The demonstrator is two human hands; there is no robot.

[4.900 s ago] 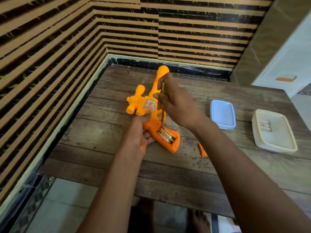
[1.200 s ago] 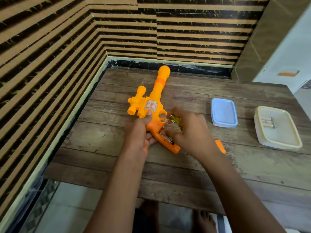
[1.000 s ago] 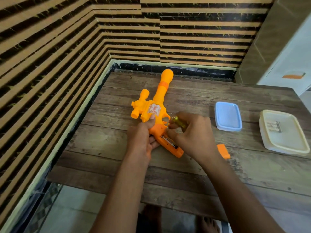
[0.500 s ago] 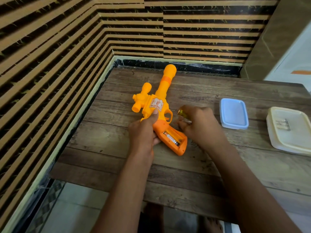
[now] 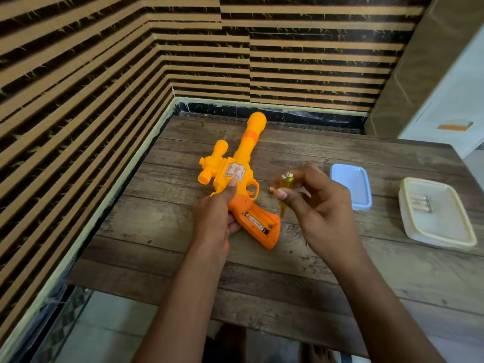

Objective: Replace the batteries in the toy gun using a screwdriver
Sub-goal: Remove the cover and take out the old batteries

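Now that the right hand (image 5: 314, 203) has drawn back from the toy gun (image 5: 235, 176), the open compartment (image 5: 262, 222) in the grip holds one battery (image 5: 254, 221) where two lay a few seconds ago, and the slot beside it is bare. Removal is judged half done: the second cell must come out before fresh ones go in. The right hand's fingers are curled, keeping the screwdriver (image 5: 286, 191) upright with its tip down. At the thumb tip they also pinch a small brass-coloured end, apparently the removed battery (image 5: 271, 190). The left hand (image 5: 214, 216) wraps its fingers under the grip and presses its thumb on the body, pinning the gun flat on the table (image 5: 288, 271) with the barrel pointing away. The gun is smooth moulded plastic, yellow-orange with a darker orange grip, a rounded muzzle and a knobbed sight. The screwdriver handle is clear yellow with a metal cap. The table has a rough, grey-brown plank grain. To the right lie a shallow blue tub (image 5: 351, 187) and a cream tray (image 5: 445, 231) holding spare batteries (image 5: 421, 203). The compartment cover is not visible.
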